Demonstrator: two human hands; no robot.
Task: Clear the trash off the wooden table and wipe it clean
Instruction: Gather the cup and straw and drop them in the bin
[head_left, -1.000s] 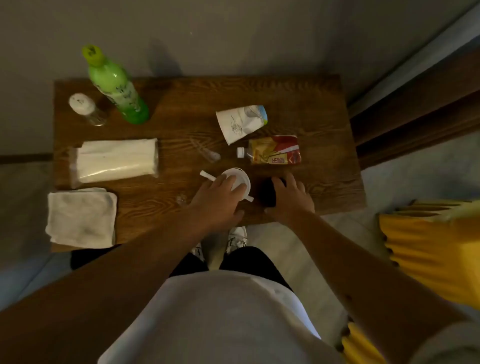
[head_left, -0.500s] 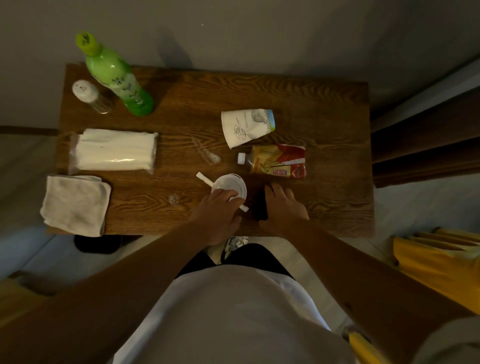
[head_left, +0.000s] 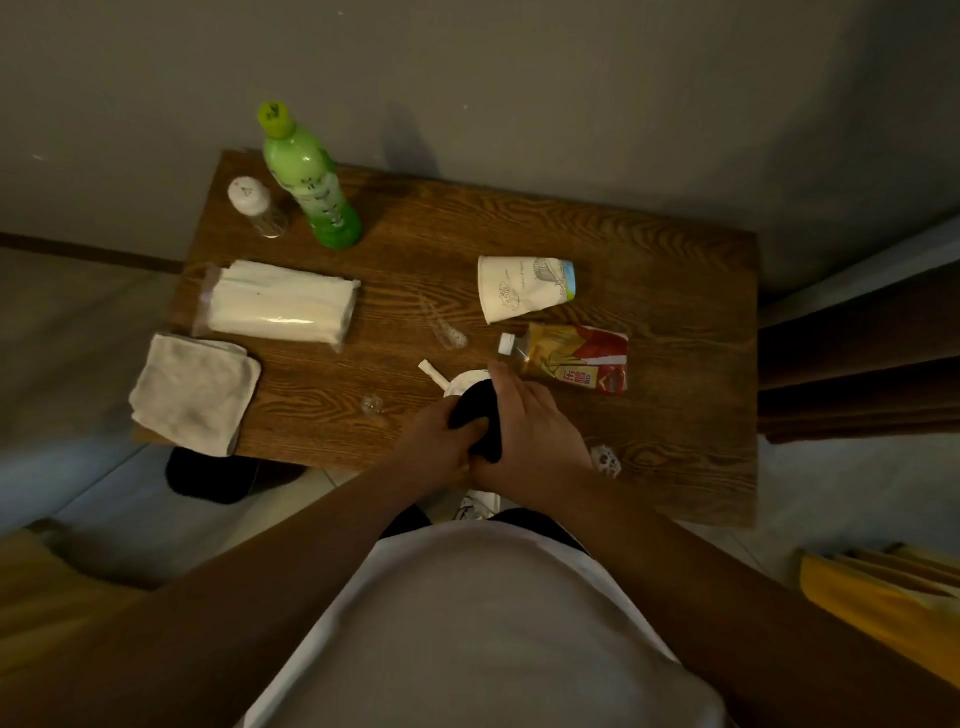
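On the wooden table (head_left: 675, 312) my left hand (head_left: 439, 444) and right hand (head_left: 535, 423) meet near the front edge, both closed around a black soft object (head_left: 475, 415). A white lid (head_left: 464, 378) with a white straw (head_left: 431, 371) lies just beyond it, mostly hidden by it. A paper cup (head_left: 524, 286) lies on its side, and a yellow-red drink pouch (head_left: 576, 357) lies flat beside my right fingers. Clear wrapper scraps lie mid-table (head_left: 448, 332), left of my hands (head_left: 372, 404) and right of my wrist (head_left: 605, 461).
A green bottle (head_left: 311, 179) and a small white-capped jar (head_left: 254, 208) stand at the far left corner. A tissue pack (head_left: 280, 304) and a folded white cloth (head_left: 195, 392) lie on the left side. Something yellow (head_left: 883, 603) sits on the floor, right.
My left hand left the white lid and joined my right hand on the black object, which is now lifted over the lid. A crumpled scraps shows where my right hand was.
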